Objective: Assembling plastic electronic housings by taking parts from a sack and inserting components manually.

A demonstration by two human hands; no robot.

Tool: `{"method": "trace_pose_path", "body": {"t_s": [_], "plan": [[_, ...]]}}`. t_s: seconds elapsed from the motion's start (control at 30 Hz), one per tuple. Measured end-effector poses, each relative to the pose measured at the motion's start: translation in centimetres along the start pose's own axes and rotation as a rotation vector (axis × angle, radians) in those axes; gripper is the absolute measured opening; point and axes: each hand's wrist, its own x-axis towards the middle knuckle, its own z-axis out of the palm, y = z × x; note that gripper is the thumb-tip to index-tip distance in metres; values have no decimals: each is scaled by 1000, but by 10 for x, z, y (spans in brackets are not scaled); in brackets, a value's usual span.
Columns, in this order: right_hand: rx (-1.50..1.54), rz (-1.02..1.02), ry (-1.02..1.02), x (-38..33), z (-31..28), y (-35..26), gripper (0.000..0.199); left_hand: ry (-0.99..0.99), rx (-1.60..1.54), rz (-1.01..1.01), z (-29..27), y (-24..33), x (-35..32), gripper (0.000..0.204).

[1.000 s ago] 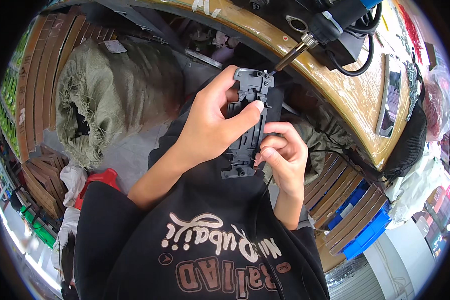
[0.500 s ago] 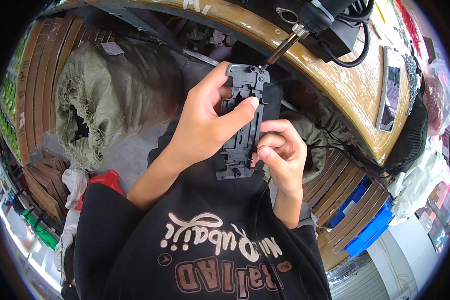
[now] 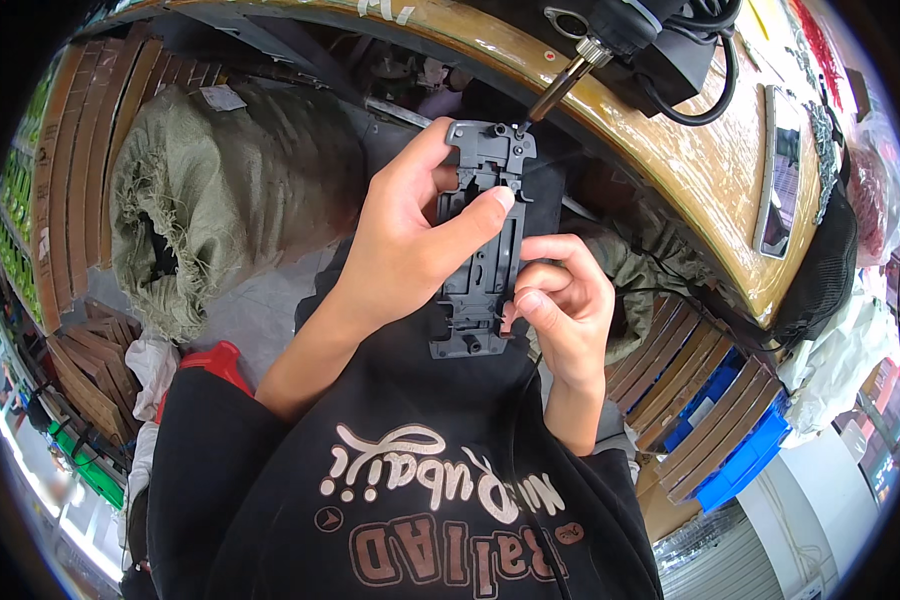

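Note:
A long black plastic chassis [image 3: 477, 270], like the base of a toy car, is held upright in front of my lap. My left hand [image 3: 400, 235] grips it from the left, thumb across its middle and fingers behind. At the lower right edge of the chassis, my right hand [image 3: 568, 305] is closed, thumb and forefinger pinching a small copper-coloured metal strip [image 3: 508, 318]. The strip lies against the chassis edge; whether it is seated there cannot be made out. Above, the tip of a soldering iron [image 3: 560, 88] comes down beside the chassis's top right corner, touching or almost touching it.
The wooden bench [image 3: 670, 165] curves across the upper right, bearing a phone [image 3: 780, 170] and black cables [image 3: 725, 100]. A bulky green sack [image 3: 260, 190] stands at left. Cardboard stacks [image 3: 90, 150], a red plastic thing [image 3: 215, 365] and a blue crate [image 3: 745, 460] surround me.
The chassis and my left hand have shifted very slightly up and left. My right hand keeps its pinch on the copper-coloured strip at the same edge.

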Motion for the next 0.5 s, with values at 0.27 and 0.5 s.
{"method": "trace_pose_path", "body": {"t_s": [0.27,0.5], "plan": [[-12,4,-4,4,-1,6,29,0,12,6,-4,-5,2,19],[-7,-4,1,8,-1,4,28,23,23,6,-4,-3,6,21]]}}
